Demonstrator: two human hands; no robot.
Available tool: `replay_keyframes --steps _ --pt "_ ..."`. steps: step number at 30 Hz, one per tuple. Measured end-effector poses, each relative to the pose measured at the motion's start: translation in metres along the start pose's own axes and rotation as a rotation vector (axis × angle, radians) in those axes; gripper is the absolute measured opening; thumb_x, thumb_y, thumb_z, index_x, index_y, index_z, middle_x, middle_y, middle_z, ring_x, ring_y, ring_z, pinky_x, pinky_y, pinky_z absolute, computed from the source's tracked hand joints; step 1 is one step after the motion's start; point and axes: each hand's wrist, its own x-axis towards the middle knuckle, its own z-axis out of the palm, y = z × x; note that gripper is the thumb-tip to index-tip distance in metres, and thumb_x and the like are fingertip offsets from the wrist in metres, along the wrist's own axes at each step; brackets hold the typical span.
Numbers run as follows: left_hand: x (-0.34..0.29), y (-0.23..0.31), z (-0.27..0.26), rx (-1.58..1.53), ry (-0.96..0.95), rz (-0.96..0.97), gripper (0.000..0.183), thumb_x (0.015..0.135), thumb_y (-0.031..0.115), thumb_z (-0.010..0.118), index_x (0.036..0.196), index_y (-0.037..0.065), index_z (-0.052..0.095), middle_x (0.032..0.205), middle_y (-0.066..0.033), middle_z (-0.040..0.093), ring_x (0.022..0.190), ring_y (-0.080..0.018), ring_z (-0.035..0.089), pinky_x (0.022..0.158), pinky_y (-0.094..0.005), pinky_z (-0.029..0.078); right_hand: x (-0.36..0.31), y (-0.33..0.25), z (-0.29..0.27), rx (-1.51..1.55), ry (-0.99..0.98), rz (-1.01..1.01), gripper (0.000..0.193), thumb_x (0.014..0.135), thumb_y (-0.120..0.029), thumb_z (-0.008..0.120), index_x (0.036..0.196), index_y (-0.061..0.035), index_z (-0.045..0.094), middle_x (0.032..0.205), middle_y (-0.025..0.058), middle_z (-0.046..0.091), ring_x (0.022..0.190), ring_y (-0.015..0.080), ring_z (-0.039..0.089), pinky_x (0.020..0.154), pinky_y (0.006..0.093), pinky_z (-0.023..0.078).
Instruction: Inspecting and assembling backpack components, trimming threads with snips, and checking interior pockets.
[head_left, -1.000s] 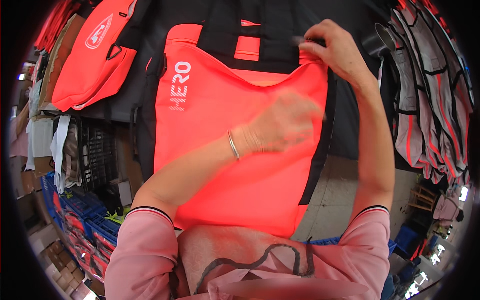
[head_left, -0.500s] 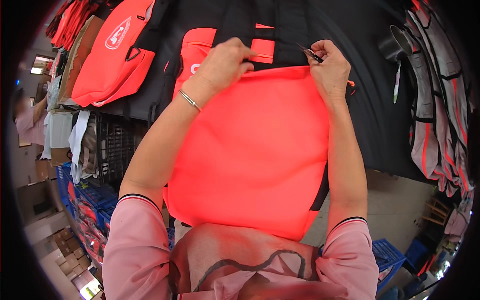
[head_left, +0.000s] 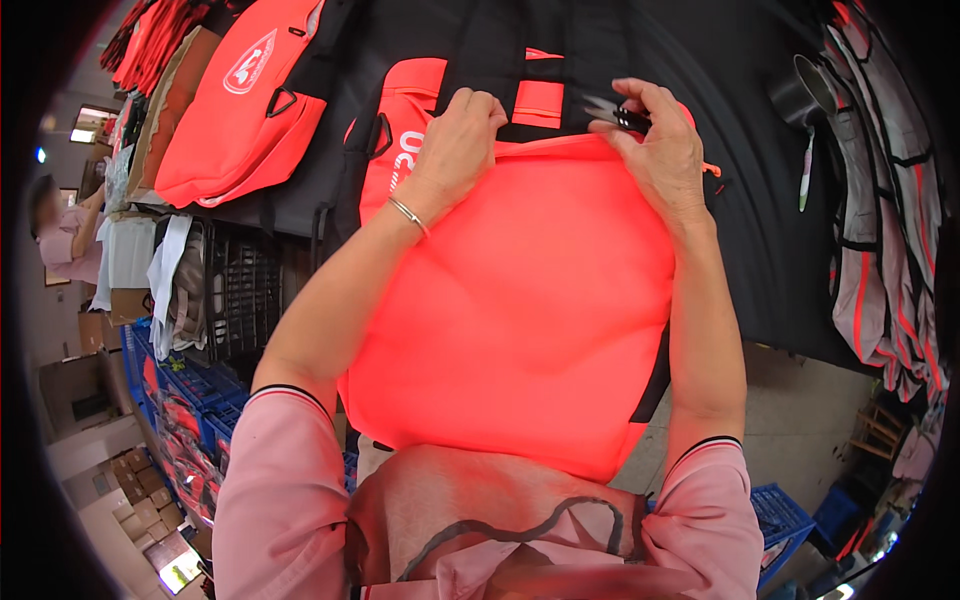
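A bright coral-red backpack (head_left: 520, 300) with black straps lies in front of me, its lower end against my front. My left hand (head_left: 462, 140) is closed on the backpack's upper edge, left of the middle, fingers curled together. At the right end of that edge, my right hand (head_left: 655, 145) holds a small pair of thread snips (head_left: 622, 115) with dark handles. Its blades point left, above the edge, and look blurred. Behind the edge lie black straps and a small coral-red patch (head_left: 540, 103).
Another coral-red bag (head_left: 245, 110) lies at the far left of the black-covered table (head_left: 760, 260). A black cup-like container (head_left: 800, 95) and a white-handled tool (head_left: 806, 170) are at right, beside hanging grey bags (head_left: 880, 230). A dark crate (head_left: 245, 290) stands left; a person (head_left: 70, 235) is beyond.
My left hand has turned and closed on the backpack's edge. My right hand's fingers have spread somewhat around the snips. The whole view has shifted slightly.
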Motion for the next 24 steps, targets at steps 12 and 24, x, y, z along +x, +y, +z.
replay_keyframes --steps 12,24 --pt "-0.006 0.003 0.008 -0.184 0.136 -0.205 0.007 0.09 0.006 0.061 0.09 0.0 0.058 0.085 -0.0125 0.058 0.076 -0.0292 0.059 0.068 -0.0388 0.047 0.033 -0.018 0.042 -0.121 -0.423 -0.295 0.024 0.086 -0.022 0.069 0.091 -0.0043 0.054 0.083 0.0074 0.059 0.08 0.0265 0.057 0.072 0.0401 0.046" --pt "-0.006 0.001 0.011 -0.193 0.169 -0.174 0.008 0.089 0.007 0.062 0.087 0.0 0.057 0.083 -0.0113 0.059 0.078 -0.0287 0.059 0.069 -0.0388 0.048 0.036 -0.012 0.048 -0.169 -0.452 -0.37 0.025 0.085 -0.027 0.07 0.091 -0.0061 0.057 0.08 0.0077 0.061 0.083 0.0264 0.06 0.075 0.0398 0.046"
